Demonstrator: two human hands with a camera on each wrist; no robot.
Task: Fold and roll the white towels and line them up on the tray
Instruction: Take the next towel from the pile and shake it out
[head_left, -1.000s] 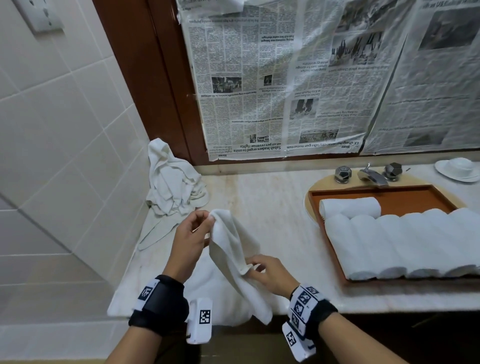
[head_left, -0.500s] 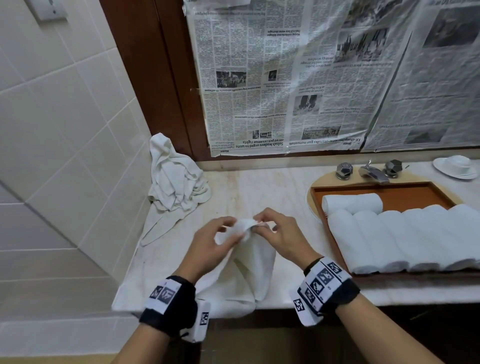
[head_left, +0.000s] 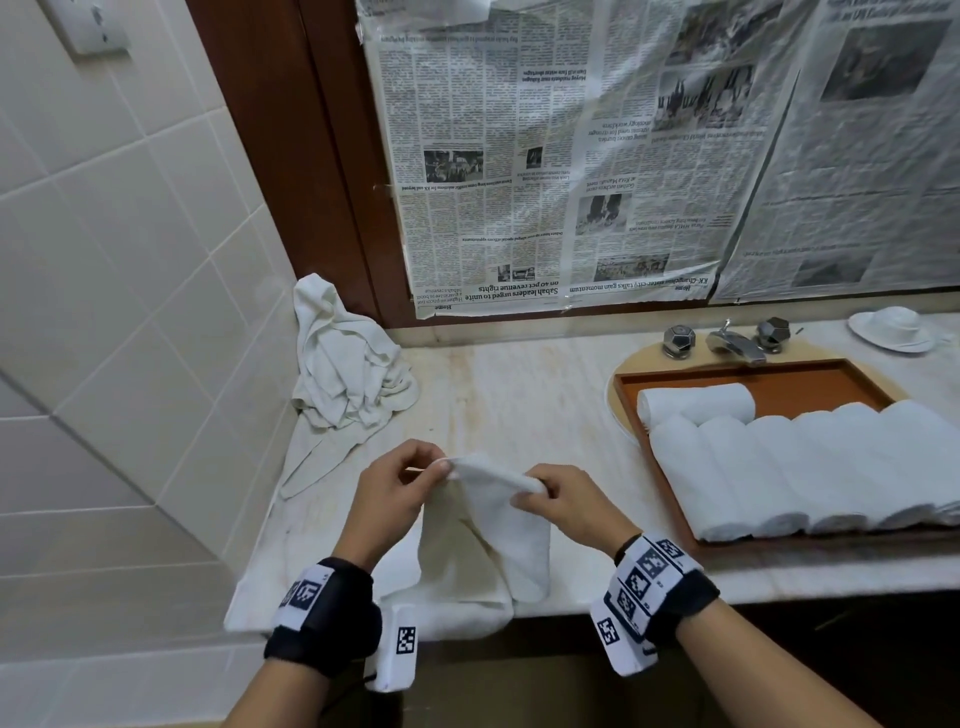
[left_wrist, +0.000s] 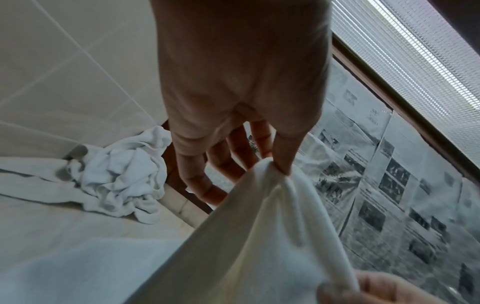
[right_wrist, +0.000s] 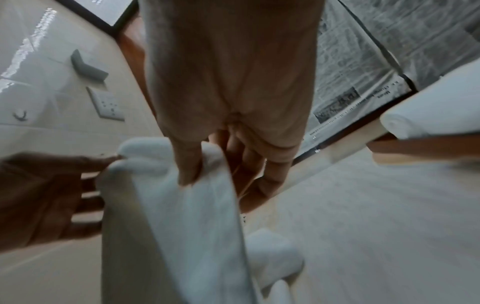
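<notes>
Since half a second ago, both hands have drawn slightly apart along the towel's top edge, stretching it. From the head view, the left hand (head_left: 387, 486) and right hand (head_left: 566, 501) each pinch the white towel (head_left: 485, 525), which hangs above the marble counter (head_left: 519, 395), left of the tray (head_left: 826, 382). Rolled towels (head_left: 810, 467) fill that tray; a crumpled pile (head_left: 348, 364) lies farther left by the tiled wall (head_left: 130, 249), and newspaper (head_left: 571, 156) hangs behind the tray.

Left wrist view: thumb and fingers (left_wrist: 284, 156) nip the towel edge (left_wrist: 267, 216).

Right wrist view: the thumb presses into cloth (right_wrist: 166, 205); a wall socket (right_wrist: 106, 105) shows.
</notes>
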